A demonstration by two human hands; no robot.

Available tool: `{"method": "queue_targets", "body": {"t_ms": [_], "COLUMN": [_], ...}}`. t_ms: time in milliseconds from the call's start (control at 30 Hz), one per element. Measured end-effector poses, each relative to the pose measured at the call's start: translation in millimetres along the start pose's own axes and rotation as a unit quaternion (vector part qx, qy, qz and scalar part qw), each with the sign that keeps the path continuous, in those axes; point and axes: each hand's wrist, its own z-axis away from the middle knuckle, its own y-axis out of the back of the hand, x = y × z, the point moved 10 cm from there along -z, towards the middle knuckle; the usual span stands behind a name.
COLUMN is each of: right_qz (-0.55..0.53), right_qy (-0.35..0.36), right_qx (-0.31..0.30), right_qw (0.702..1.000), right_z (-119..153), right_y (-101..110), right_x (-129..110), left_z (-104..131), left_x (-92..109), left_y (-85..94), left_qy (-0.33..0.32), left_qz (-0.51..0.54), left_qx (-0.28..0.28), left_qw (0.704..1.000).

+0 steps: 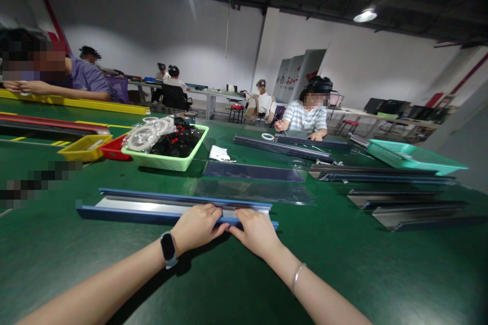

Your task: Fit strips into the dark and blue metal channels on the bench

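A long blue channel-shaped profile with a pale silvery inner floor lies across the green table in front of me. My left hand, with a smartwatch on its wrist, grips the profile's near wall right of the middle, fingers inside the channel and thumb outside. Close beside it, my right hand holds the same wall nearer the right end, the thumbs almost meeting. Its fingertips are partly hidden in the channel. Just behind the profile lies a clear plastic sheet, and beyond that a dark bluish flat strip.
A light green basket of black parts and bagged white rings stands behind, beside red and yellow bins. Several dark profiles lie at right, near a turquoise basket. Co-workers sit across the table.
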Motion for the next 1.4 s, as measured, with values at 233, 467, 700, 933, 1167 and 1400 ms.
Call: {"method": "queue_targets", "body": {"t_ms": [233, 467, 700, 933, 1167, 1400], "right_qz": [0.027, 0.035, 0.032, 0.035, 0.000, -0.071], "right_qy": [0.012, 0.009, 0.003, -0.002, 0.011, 0.032], "right_qx": [0.042, 0.041, 0.029, 0.012, -0.037, -0.084], "right_qw": [0.999, 0.998, 0.999, 0.999, 0.999, 0.993], "right_z": [1, 1, 1, -1, -1, 2], "right_y": [2, 1, 3, 4, 11, 20], "right_x": [-1, -1, -1, -1, -3, 5], "left_z": [1, 2, 1, 1, 2, -1], "left_x": [-1, -2, -2, -2, -2, 2], "left_y": [-3.4, -6.9, -4.0, -1.3, 1.2, 5.2], "left_qy": [0.003, 0.004, 0.004, 0.004, 0.001, -0.011], "left_qz": [0.001, -0.005, -0.007, -0.013, -0.004, -0.011], "left_qx": [-0.002, -0.001, -0.003, 0.013, 0.029, 0.014], "left_qw": [1.000, 1.000, 1.000, 1.000, 1.000, 1.000]}}
